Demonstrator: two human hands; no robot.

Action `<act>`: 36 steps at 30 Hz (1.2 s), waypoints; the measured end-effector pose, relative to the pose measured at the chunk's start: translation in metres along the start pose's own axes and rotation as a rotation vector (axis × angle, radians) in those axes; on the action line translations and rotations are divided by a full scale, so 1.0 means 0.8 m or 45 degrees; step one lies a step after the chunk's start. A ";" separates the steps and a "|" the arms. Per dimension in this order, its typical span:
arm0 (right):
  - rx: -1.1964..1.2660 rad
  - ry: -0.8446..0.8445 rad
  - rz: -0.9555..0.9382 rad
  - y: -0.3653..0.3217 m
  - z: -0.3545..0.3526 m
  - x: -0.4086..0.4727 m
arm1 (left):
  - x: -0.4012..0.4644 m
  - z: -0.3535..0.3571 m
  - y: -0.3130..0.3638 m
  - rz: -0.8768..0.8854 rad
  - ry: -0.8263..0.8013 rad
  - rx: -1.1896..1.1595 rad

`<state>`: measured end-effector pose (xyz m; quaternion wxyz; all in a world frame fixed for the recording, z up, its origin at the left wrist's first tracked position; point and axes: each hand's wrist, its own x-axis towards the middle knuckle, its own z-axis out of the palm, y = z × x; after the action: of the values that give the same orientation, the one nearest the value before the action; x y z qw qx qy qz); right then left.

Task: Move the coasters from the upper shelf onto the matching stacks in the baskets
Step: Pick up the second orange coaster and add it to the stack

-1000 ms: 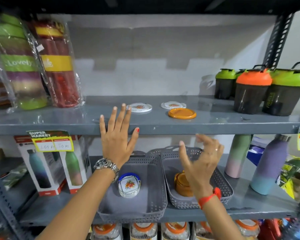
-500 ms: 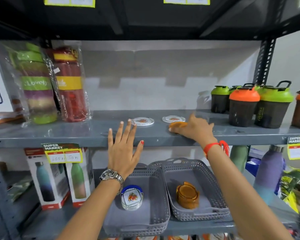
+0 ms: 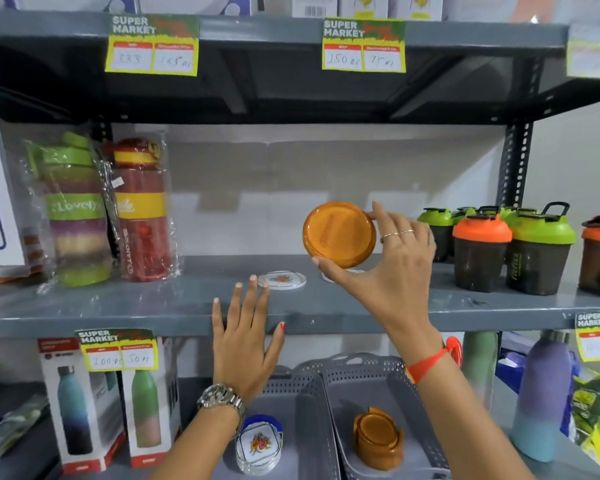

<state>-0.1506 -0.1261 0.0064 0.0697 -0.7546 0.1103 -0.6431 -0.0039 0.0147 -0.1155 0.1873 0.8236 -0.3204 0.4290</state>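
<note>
1. Transfer step in hand: our right hand (image 3: 392, 271) pinches the orange coaster (image 3: 339, 234) by its rim, thumb below, fingers on the far edge, coaster tilted and clear of the upper shelf (image 3: 153, 306).
2. Our left hand (image 3: 245, 344) hangs in front of the shelf edge, fingers spread wide, holding nothing.
3. Next we lower it onto the orange stack (image 3: 378, 438) in the right basket (image 3: 395, 386); it needs levelling and centring first.
4. One white floral coaster (image 3: 282, 279) lies flat on the shelf; another is mostly hidden behind our right hand. Both belong on the floral stack (image 3: 258, 446) in the left basket (image 3: 302, 403).
</note>
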 end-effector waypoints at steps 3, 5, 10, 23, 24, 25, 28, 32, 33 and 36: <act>0.132 0.177 -0.078 -0.022 -0.022 0.005 | -0.001 0.000 -0.001 0.017 0.008 0.021; 0.170 0.249 -0.134 -0.035 -0.035 0.007 | 0.000 -0.001 -0.001 0.017 -0.001 0.027; 0.294 0.332 -0.219 -0.055 -0.062 0.007 | 0.000 0.000 -0.001 0.019 -0.010 0.036; 0.400 -0.022 -0.058 -0.025 -0.057 -0.056 | -0.001 0.010 -0.001 0.031 0.114 0.039; 0.399 -0.052 -0.043 -0.018 -0.053 -0.070 | 0.000 0.010 -0.001 0.034 0.129 0.047; 0.385 -0.078 -0.029 -0.010 -0.049 -0.085 | 0.000 0.011 -0.001 0.038 0.143 0.052; 0.301 -0.118 0.032 0.019 -0.037 -0.132 | 0.000 0.012 -0.001 0.053 0.171 0.065; 0.172 -0.221 0.168 0.066 -0.014 -0.188 | 0.002 0.015 -0.001 0.049 0.226 0.088; 0.121 -0.281 0.208 0.079 -0.006 -0.202 | 0.001 0.016 -0.001 0.050 0.243 0.087; -0.100 -0.504 0.349 0.117 0.021 -0.239 | 0.002 0.020 -0.001 0.059 0.285 0.090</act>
<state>-0.1693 -0.1680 -0.2021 0.1470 -0.8460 0.2208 -0.4625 0.0064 0.0054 -0.1229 0.1826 0.7690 -0.3012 0.5335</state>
